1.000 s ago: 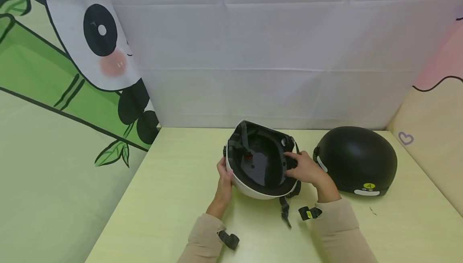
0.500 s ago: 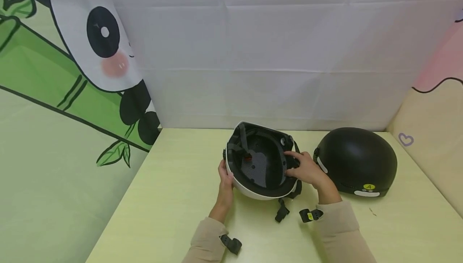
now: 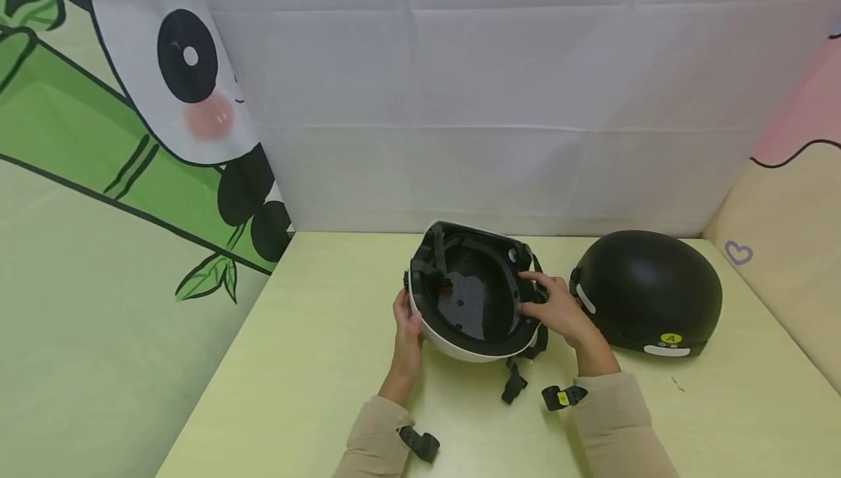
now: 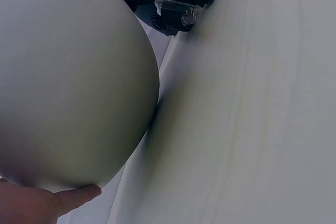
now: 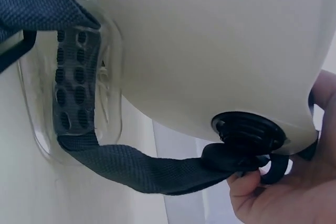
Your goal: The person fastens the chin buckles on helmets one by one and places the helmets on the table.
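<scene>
Pale counter | white helmet tilted (lining showing) | left hand fingers grip its side; right hand fingers pinch its edge | likely step: positioning; next calls for steady support

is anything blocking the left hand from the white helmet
Nothing visible: the left hand touches the white helmet directly on its outer side. The black helmet stands off to the right, beyond the right hand.
</scene>
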`<state>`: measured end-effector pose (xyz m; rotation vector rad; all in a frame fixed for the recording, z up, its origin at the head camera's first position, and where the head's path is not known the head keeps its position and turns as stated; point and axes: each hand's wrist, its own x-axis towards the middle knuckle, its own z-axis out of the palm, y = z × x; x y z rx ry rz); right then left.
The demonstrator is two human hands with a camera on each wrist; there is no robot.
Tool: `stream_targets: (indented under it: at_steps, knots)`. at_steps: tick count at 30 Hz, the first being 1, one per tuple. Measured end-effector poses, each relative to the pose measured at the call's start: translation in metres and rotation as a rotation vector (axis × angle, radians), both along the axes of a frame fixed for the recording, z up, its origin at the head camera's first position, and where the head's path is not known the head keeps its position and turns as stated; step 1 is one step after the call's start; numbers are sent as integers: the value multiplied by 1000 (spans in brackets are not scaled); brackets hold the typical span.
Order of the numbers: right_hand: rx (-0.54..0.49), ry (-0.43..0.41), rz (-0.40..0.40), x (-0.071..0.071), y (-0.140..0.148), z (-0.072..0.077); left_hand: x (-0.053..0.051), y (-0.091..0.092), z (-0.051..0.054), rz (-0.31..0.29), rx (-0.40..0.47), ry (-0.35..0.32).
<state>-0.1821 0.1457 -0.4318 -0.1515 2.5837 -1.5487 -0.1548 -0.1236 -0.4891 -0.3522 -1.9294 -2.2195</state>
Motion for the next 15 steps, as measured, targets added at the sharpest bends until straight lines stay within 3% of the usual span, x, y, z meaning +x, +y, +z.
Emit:
stream_targets:
  at_steps: [9, 15]
  knots:
    - [-66, 4, 3, 2, 1, -2, -2, -4, 13, 18, -3, -17]
    - [-81, -1, 9, 5, -1, 3, -7, -19, 36, 95, -234, 109]
